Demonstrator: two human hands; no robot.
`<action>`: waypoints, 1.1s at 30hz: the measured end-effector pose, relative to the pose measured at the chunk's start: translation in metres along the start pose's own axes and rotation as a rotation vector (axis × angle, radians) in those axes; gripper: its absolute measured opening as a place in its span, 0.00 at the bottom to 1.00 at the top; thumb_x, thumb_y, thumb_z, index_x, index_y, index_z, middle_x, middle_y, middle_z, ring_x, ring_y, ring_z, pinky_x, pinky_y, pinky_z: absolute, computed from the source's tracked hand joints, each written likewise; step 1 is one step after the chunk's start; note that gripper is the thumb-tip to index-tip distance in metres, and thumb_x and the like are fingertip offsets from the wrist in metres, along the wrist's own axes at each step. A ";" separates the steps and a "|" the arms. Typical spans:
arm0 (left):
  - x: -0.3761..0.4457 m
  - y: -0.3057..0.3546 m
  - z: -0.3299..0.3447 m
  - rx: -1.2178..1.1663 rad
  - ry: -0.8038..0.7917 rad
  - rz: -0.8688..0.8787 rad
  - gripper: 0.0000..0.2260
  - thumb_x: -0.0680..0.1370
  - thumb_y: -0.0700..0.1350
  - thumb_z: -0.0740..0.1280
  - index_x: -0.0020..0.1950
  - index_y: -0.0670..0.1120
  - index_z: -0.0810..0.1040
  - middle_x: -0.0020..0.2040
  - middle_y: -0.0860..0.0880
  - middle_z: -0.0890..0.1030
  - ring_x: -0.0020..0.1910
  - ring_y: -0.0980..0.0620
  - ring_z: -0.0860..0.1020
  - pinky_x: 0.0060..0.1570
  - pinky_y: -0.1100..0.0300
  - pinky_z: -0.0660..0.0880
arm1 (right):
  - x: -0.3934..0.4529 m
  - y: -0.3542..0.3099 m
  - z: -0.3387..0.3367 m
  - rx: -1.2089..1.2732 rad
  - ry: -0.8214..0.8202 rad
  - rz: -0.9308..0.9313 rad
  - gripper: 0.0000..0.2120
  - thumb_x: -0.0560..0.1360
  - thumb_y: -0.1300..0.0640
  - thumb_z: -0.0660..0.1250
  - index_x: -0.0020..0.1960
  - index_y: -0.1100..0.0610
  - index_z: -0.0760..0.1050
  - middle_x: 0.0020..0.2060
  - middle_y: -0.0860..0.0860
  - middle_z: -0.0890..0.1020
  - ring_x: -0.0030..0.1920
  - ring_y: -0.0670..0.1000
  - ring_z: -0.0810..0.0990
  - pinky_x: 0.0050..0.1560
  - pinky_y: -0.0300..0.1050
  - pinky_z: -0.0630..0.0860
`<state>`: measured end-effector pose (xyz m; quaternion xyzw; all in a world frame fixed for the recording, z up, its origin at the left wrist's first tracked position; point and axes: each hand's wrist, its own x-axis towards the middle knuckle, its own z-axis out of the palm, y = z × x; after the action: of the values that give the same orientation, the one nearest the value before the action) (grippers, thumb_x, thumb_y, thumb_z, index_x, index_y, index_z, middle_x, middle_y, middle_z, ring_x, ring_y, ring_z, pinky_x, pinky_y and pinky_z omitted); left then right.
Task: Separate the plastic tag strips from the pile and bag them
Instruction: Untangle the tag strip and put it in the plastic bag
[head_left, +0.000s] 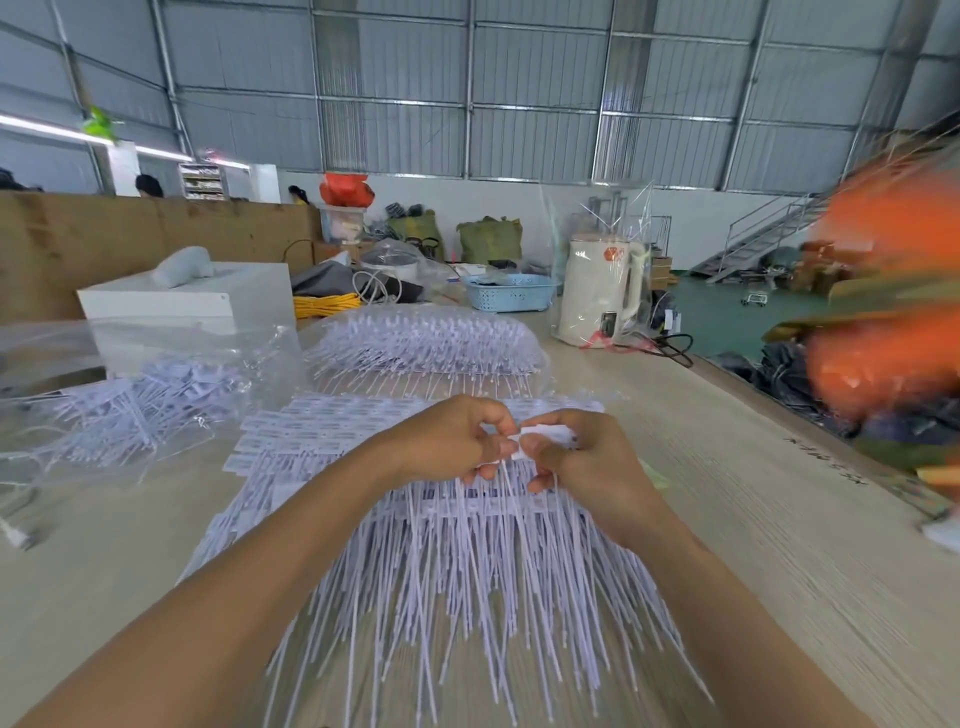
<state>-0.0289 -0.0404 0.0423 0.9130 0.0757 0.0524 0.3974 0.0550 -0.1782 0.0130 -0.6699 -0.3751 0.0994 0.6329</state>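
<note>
Head view, pale wood-grain table (779, 519), entries left to right.

Near the left edge: clear plastic bag (78, 415), lying flat, holding loose white plastic tag strips (130, 410) in a jumble.

Behind it, toward the far left corner: white rectangular box (208, 301) with a pale rounded object on top.

Far middle: a second clear plastic bag (431, 343), filled and rounded, with white tag strips stacked in rows inside.

Middle, running to the near edge: pile of white plastic tag strips (441, 597), printed label heads at the far side, thin tails fanned toward the onlooker.

Left hand (452, 441): above the pile's label end, fingers curled, pinching a small white label piece (540, 436).

Right hand (582, 457): touching the left at the fingertips, thumb and fingers pinching the same white piece; a few tails hang from between the two hands onto the pile.

Toward the far edge, right of middle: light blue perforated plastic basket (511, 293).

Near the right edge, far side: cream electric kettle (597, 291) wrapped in clear plastic film.

Beyond the right edge: blurred orange shapes, not identifiable.
</note>
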 end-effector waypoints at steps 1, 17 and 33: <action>-0.001 0.001 0.001 0.006 0.016 0.001 0.05 0.79 0.45 0.64 0.44 0.48 0.76 0.28 0.52 0.75 0.27 0.55 0.70 0.37 0.60 0.68 | 0.000 0.000 0.000 -0.034 -0.003 0.011 0.06 0.75 0.66 0.66 0.40 0.60 0.77 0.30 0.52 0.78 0.23 0.44 0.75 0.28 0.39 0.76; 0.001 0.032 -0.008 0.121 -0.038 -0.158 0.10 0.78 0.36 0.63 0.36 0.40 0.76 0.26 0.48 0.73 0.26 0.54 0.69 0.29 0.61 0.65 | 0.000 -0.003 0.005 -0.316 0.089 -0.121 0.11 0.74 0.69 0.64 0.37 0.56 0.73 0.33 0.53 0.77 0.30 0.46 0.72 0.25 0.32 0.66; 0.005 0.017 -0.027 0.212 0.097 -0.160 0.13 0.79 0.46 0.64 0.37 0.43 0.78 0.30 0.48 0.75 0.29 0.53 0.72 0.30 0.65 0.68 | 0.006 -0.018 -0.030 0.267 0.205 0.089 0.05 0.75 0.68 0.65 0.40 0.63 0.73 0.30 0.55 0.71 0.29 0.49 0.68 0.25 0.36 0.68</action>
<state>-0.0268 -0.0318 0.0736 0.9373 0.1726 0.0565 0.2973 0.0712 -0.1993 0.0370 -0.6027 -0.2620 0.1073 0.7461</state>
